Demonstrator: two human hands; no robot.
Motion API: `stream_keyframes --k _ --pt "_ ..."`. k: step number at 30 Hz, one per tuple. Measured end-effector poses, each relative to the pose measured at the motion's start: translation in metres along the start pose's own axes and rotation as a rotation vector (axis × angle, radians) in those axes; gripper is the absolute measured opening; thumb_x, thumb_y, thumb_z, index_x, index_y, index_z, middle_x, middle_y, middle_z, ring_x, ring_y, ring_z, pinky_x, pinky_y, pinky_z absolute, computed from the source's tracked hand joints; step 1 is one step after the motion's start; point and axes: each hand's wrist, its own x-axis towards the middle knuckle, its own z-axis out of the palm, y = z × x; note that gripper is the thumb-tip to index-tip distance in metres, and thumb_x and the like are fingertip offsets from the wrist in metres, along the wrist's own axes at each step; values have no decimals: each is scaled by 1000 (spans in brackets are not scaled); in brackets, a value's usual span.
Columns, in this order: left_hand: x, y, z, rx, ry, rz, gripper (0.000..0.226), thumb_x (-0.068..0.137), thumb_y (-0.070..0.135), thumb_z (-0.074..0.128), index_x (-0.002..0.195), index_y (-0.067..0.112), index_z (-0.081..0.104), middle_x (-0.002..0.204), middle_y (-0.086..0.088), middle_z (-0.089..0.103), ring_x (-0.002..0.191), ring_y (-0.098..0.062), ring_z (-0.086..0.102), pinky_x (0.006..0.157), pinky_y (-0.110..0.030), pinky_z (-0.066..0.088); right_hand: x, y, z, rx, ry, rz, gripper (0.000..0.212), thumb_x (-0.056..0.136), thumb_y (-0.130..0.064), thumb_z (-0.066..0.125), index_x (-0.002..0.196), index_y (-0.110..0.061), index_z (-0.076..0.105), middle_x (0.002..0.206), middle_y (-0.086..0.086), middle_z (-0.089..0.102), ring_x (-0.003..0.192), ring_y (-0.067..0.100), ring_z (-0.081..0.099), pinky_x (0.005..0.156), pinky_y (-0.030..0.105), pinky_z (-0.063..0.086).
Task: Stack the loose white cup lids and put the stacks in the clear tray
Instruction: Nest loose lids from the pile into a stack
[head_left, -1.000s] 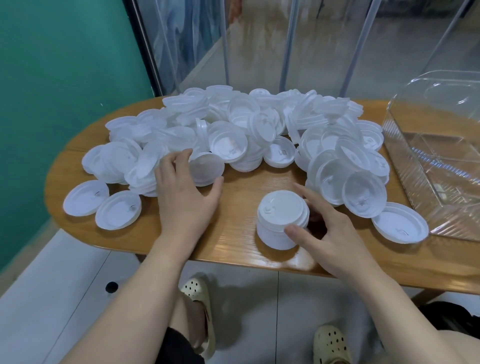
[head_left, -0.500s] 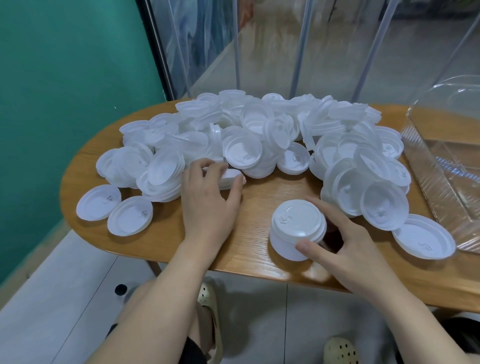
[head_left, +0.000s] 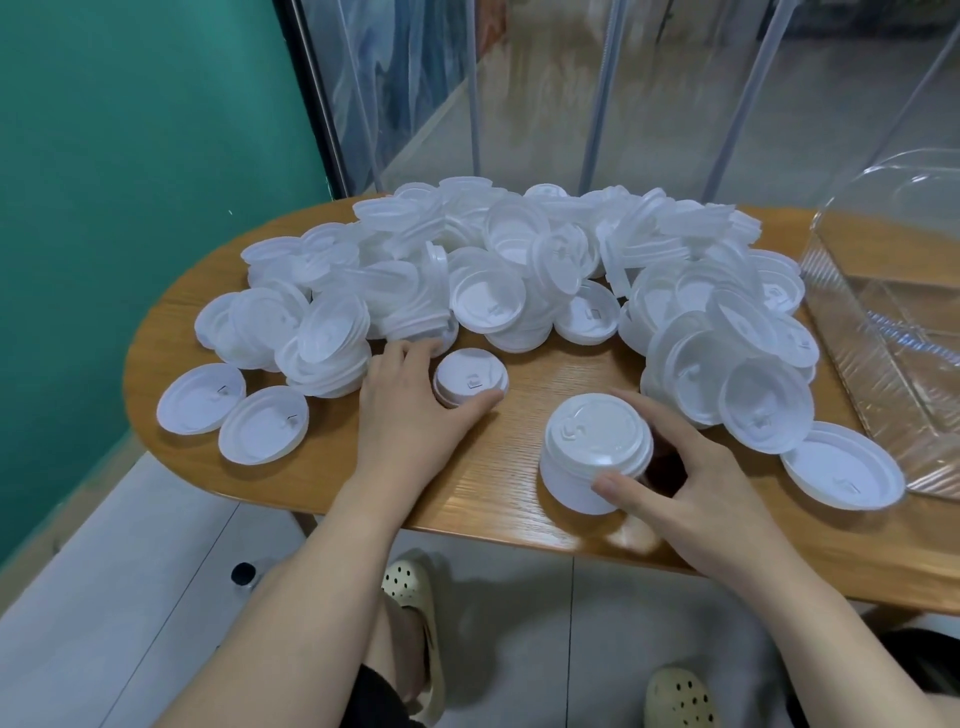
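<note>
A big heap of loose white cup lids (head_left: 519, 270) covers the far half of the wooden table (head_left: 524, 499). Near the front edge stands a short stack of lids (head_left: 595, 449), dome side up; my right hand (head_left: 691, 493) holds it with thumb in front and fingers behind. My left hand (head_left: 410, 410) grips a single white lid (head_left: 470, 382) between thumb and fingers, just in front of the heap. The clear tray (head_left: 883, 332) stands at the right edge, with no lids showing in it.
Two single lids (head_left: 202, 397) lie apart at the table's left end, another single lid (head_left: 844, 470) by the tray's near corner. A green wall is on the left, clear panels stand behind. My feet in pale clogs show under the table.
My left hand has pulled one lid out of the heap toward the table's front and now holds it apart from the pile. My right hand has stayed on the stack.
</note>
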Motion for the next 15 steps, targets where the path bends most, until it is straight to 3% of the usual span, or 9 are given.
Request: stream_keyframes --k 6,10,13,15 --pt "4 10 13 40 -20 10 86 71 67 82 139 20 57 131 3 54 126 -20 48 108 -34 35 0 4 0 2 4 7 71 71 -47 83 133 -57 50 123 -50 55 122 -23 47 90 -5 34" --pt "2 13 14 84 -52 5 81 81 62 77 146 20 51 140 0 55 131 -24 46 108 -37 31 -1 2 1 13 -1 4 70 68 -51 79 131 -59 48 123 -51 54 123 -22 47 92 -4 35" --pt "-4 17 7 -9 -52 -2 77 82 59 78 145 22 53 137 5 58 130 -20 50 113 -41 37 0 6 0 2 -9 9 71 77 -41 85 134 -59 48 125 -49 55 124 -23 46 93 -3 34" --pt "-12 25 0 -152 -32 3 68 82 52 82 139 25 56 127 14 59 124 -10 53 109 -39 44 1 9 0 -21 -20 17 72 79 -40 87 136 -62 47 129 -47 54 126 -22 44 96 1 36"
